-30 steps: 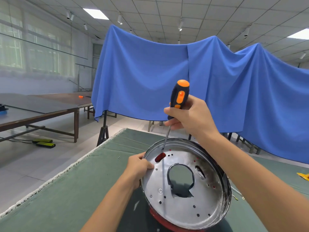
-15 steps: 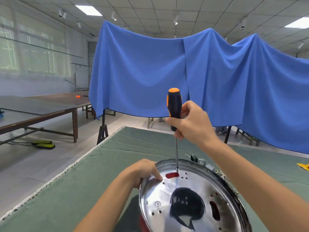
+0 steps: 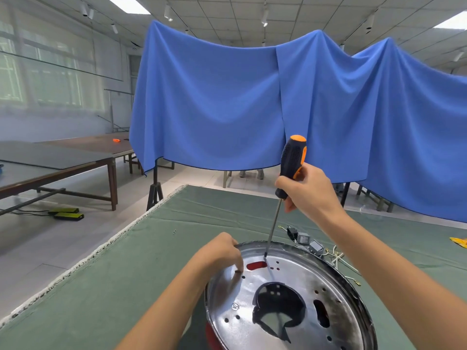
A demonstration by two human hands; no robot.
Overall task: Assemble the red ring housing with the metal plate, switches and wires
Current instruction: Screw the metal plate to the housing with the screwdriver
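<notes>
Nearest the viewer lay the metal plate (image 3: 290,301), a shiny perforated disc seated on the red ring housing (image 3: 211,337), of which only a red sliver showed below the plate's near-left edge. One screw (image 3: 235,306) sat in the plate, nearer than both hands and below the left grip.

The left hand (image 3: 222,251) was clamped over the plate's far-left rim, fingers curled inward onto the metal — a steadying hold. Just to its right, the tip of the screwdriver (image 3: 290,168) met the plate beside a red-showing slot (image 3: 256,265), close to the far rim. Whether a screw sat under the tip could not be told.

The right hand (image 3: 307,192) was closed around the lower part of the black-and-orange handle, well above the plate. From this grip the work point lay down and slightly left; the tool's long axis ran nearly upright, leaning a little to the right at the top. The judgement follows that driving here called for the shaft to stay along that axis while the left hand, the nearer of the two to the tip, resisted the plate's turning.

Beyond the rim, to the right of the shaft, the switches (image 3: 309,242) and wires (image 3: 338,257) rested on the green table cover (image 3: 101,286) — not yet fitted, apparently.
</notes>
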